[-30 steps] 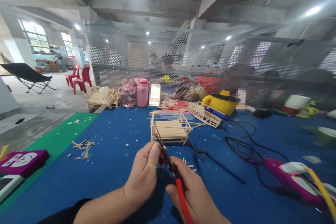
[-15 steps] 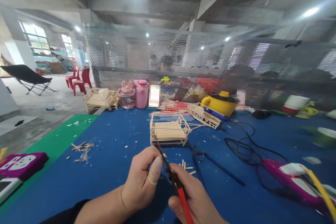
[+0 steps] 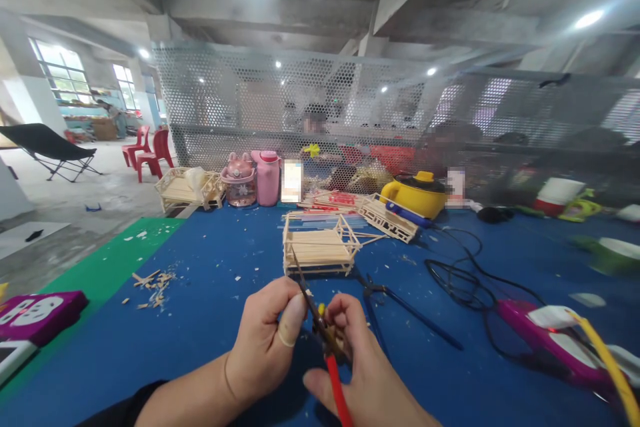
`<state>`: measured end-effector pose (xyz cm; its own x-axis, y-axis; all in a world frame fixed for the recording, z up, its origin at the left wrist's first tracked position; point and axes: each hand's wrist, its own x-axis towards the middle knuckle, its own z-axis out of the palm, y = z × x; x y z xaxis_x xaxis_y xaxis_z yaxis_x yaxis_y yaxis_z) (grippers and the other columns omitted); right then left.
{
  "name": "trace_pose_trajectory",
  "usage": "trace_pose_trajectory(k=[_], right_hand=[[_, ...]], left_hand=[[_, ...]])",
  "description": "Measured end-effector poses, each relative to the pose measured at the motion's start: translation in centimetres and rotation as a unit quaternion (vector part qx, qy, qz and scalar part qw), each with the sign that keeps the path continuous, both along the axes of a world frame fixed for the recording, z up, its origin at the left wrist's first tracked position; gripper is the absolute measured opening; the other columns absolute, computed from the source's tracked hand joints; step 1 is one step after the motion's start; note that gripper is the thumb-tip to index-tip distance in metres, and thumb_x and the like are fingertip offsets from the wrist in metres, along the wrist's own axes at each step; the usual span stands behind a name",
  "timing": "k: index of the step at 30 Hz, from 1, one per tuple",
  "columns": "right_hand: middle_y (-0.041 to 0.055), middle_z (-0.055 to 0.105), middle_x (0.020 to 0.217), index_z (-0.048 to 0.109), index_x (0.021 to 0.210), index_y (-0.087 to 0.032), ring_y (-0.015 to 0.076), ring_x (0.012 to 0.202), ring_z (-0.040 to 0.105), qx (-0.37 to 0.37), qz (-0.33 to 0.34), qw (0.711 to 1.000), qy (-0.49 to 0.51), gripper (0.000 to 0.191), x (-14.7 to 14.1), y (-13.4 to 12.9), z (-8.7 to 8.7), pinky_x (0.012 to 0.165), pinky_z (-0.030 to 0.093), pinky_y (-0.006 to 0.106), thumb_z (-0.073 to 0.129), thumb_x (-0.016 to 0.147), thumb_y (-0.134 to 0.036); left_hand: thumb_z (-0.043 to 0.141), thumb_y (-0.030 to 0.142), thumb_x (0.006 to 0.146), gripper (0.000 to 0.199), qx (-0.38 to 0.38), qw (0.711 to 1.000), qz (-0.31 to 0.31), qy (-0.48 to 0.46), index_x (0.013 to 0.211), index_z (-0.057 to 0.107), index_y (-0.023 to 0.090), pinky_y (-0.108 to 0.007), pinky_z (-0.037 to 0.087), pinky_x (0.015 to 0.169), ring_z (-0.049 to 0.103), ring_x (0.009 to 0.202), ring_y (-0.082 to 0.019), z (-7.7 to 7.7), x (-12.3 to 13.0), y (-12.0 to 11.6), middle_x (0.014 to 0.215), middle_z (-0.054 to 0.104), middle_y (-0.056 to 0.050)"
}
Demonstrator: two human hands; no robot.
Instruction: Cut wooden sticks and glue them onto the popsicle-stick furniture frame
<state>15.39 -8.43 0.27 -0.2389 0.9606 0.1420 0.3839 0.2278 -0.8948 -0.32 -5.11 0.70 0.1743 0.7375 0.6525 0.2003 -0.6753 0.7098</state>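
My left hand is closed, thumb pressed against the curled forefinger; what it pinches is hidden. A pale cover wraps its thumb. My right hand is loosely curled about a red-handled tool with a long, thin, dark front end; its exact kind is unclear. That dark end slants up past my left thumb, toward a small bed-like frame of wooden sticks lying just beyond. A small yellow bit shows by my right fingers. Dark-handled pliers lie on the blue table to the right.
Wood scraps are scattered at left. Behind stand another stick frame, a pink bottle, a pink jar and a yellow pot. Black cables and a purple power strip lie at right. A perforated metal screen closes the back.
My right hand has loosened, its fingers and thumb spreading farther apart around the tool. The red handle has shifted slightly left. My left hand keeps its closed shape.
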Motion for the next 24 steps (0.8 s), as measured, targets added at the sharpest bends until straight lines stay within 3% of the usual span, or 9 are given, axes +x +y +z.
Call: trace_pose_trajectory(k=[2,6,16,19,24], right_hand=[[-0.0011,0.053,0.083,0.043,0.098,-0.022,0.0124,0.070,0.048,-0.007,-0.026,0.999,-0.025,0.037,-0.3,0.1,0.2,0.064,0.041,0.023,0.061,0.066,-0.019],[-0.0025,0.049,0.070,0.052,0.083,-0.019,0.0120,0.064,0.043,0.022,-0.004,0.998,-0.064,0.012,0.0,0.5,0.6,0.061,0.040,0.024,0.055,0.073,-0.024],[0.0046,0.056,0.088,0.052,0.108,-0.018,0.0167,0.077,0.051,0.095,0.045,0.994,-0.023,0.033,0.7,0.5,0.3,0.069,0.041,0.027,0.050,0.080,-0.036],[0.0027,0.053,0.080,0.053,0.102,-0.017,0.0150,0.069,0.047,0.134,0.067,0.988,-0.037,0.032,0.9,0.6,0.2,0.063,0.039,0.025,0.049,0.082,-0.040],[-0.0031,0.042,0.063,0.050,0.076,-0.019,0.0110,0.056,0.035,0.158,0.041,0.982,-0.098,0.021,1.3,0.5,0.5,0.052,0.029,0.023,0.053,0.081,-0.038]], left_hand=[[0.038,0.029,0.091,0.030,-0.001,1.000,-0.002,0.006,0.071,0.056,0.015,-0.021,0.040,0.059,0.049,0.061,-0.011,0.0,-0.1,0.1,0.066,0.054,-0.001],[0.038,0.028,0.091,0.029,-0.006,1.000,0.007,0.001,0.071,0.055,0.015,-0.021,0.041,0.061,0.051,0.063,-0.011,0.0,-0.1,0.4,0.066,0.055,-0.001],[0.039,0.023,0.091,0.026,0.031,0.996,-0.019,0.084,0.072,0.057,0.016,-0.020,0.041,0.063,0.053,0.064,-0.010,1.1,-0.2,0.5,0.067,0.058,-0.002],[0.038,0.023,0.090,0.026,0.056,0.990,-0.031,0.122,0.071,0.055,0.016,-0.022,0.042,0.065,0.055,0.068,-0.012,1.5,-0.4,0.7,0.068,0.058,-0.003],[0.036,0.021,0.090,0.026,0.105,0.980,-0.011,0.166,0.071,0.053,0.017,-0.022,0.042,0.062,0.052,0.065,-0.012,1.8,-0.7,0.7,0.068,0.057,-0.004]])
